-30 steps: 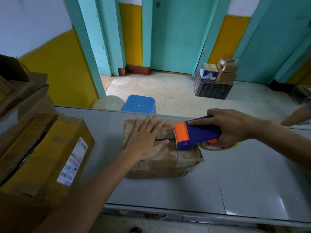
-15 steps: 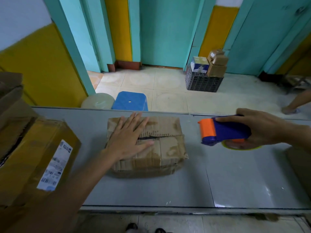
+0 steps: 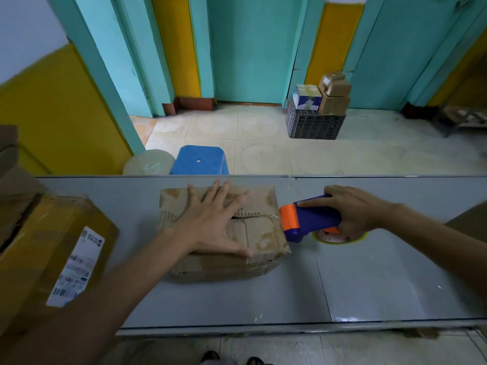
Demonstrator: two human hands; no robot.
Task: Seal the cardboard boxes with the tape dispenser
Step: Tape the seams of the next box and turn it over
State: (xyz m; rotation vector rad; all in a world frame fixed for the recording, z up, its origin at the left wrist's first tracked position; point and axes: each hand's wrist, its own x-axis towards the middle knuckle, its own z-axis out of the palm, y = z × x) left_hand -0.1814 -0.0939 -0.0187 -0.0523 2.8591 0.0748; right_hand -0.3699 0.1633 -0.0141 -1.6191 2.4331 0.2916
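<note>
A worn brown cardboard box point(image 3: 261, 233) lies on the grey table point(image 3: 382, 285), its two top flaps meeting at a ragged seam. My left hand point(image 3: 210, 219) lies flat on the flaps with the fingers spread, pressing them down. My right hand point(image 3: 353, 212) grips the blue handle of the tape dispenser point(image 3: 308, 221). The dispenser's orange head touches the box's right top edge at the seam. Its tape roll with a yellow rim point(image 3: 340, 237) peeks out beneath my right hand.
A large yellow-taped carton with a white label point(image 3: 60, 248) and more stacked cardboard point(image 3: 13, 180) fill the table's left end. Another carton's corner point(image 3: 471, 219) shows at the right edge. Beyond the table stand a blue stool point(image 3: 199, 160), a pale bucket point(image 3: 149, 163) and a black crate with boxes point(image 3: 315, 123).
The dispenser left the box top, swung out to the right, and is now back at the box's right edge. My left hand stayed flat on the flaps.
</note>
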